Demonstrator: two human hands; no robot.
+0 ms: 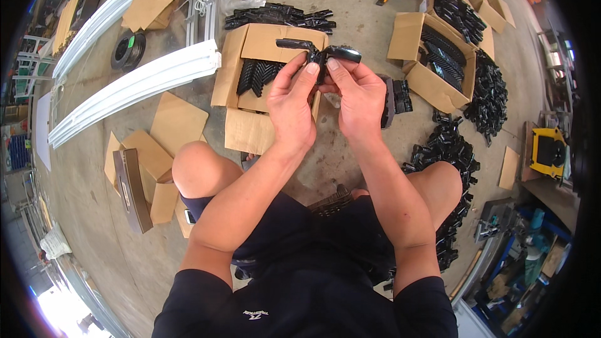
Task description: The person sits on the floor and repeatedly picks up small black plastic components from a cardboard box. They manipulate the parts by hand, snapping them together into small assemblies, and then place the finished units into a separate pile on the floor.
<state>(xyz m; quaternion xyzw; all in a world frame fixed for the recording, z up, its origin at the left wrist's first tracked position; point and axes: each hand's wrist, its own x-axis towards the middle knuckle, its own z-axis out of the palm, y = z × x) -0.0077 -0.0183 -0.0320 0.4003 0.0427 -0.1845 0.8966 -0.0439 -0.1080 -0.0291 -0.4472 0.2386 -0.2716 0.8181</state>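
Both hands are raised in the middle of the view, over the near right edge of an open cardboard box (247, 131). Between them is a glossy black angled bracket (322, 62), its two arms spreading left and right from a central stem; I cannot tell whether it is one piece or two. My left hand (294, 97) pinches it with thumb and fingers on the left. My right hand (361, 97) pinches its right side the same way. Inside the box, similar black brackets (256, 77) lie nested in rows.
Loose black parts lie heaped behind the box (278, 17) and along my right (451, 150). Another cardboard box (407, 31) with nested black parts stands at the right. Long white profiles (138, 91) and flattened cardboard (178, 119) lie left. A yellow-framed item (546, 151) is far right.
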